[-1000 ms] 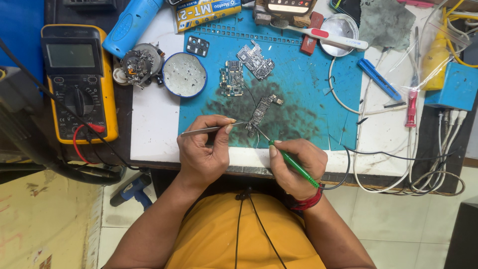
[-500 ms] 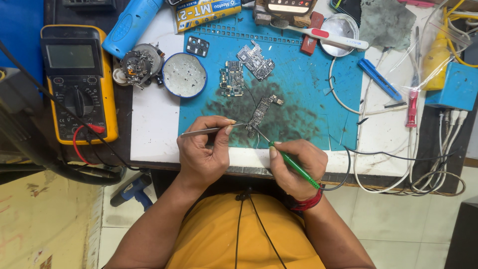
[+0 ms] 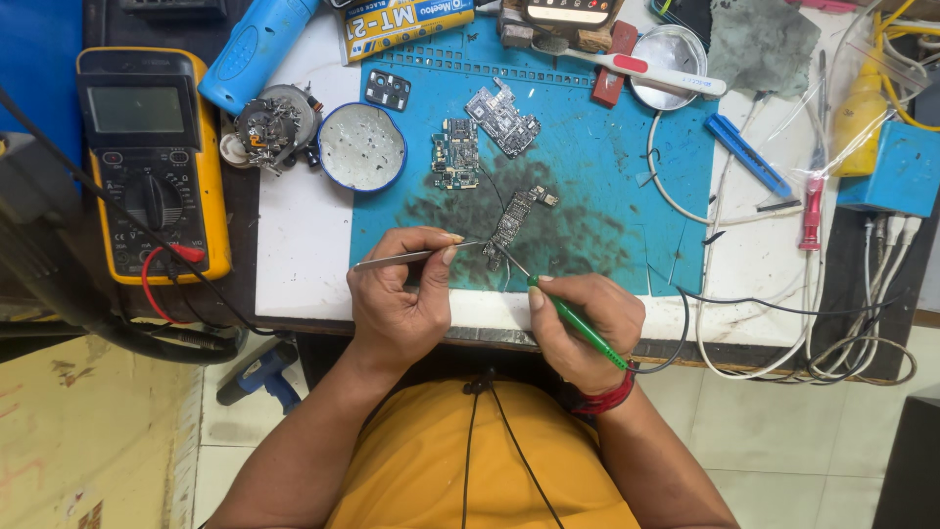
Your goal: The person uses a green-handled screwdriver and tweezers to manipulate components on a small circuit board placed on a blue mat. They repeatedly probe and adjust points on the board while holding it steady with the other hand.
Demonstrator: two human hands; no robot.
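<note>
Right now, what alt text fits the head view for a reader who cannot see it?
A left hand holds metal tweezers and a right hand holds a green-handled soldering iron, both tips at a small circuit board on a blue mat. A yellow multimeter lies to the left.

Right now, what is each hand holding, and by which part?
The left hand pinches metal tweezers near their tip end. The right hand grips a green-handled soldering iron by its handle, its tip at the small circuit board.

— On the white tabletop (image 3: 304,255)?
— Blue work mat (image 3: 627,176) at centre, round tin (image 3: 362,147) left of it, yellow multimeter (image 3: 152,162) far left, blue box (image 3: 901,168) and tangled white cables (image 3: 862,323) right.
</note>
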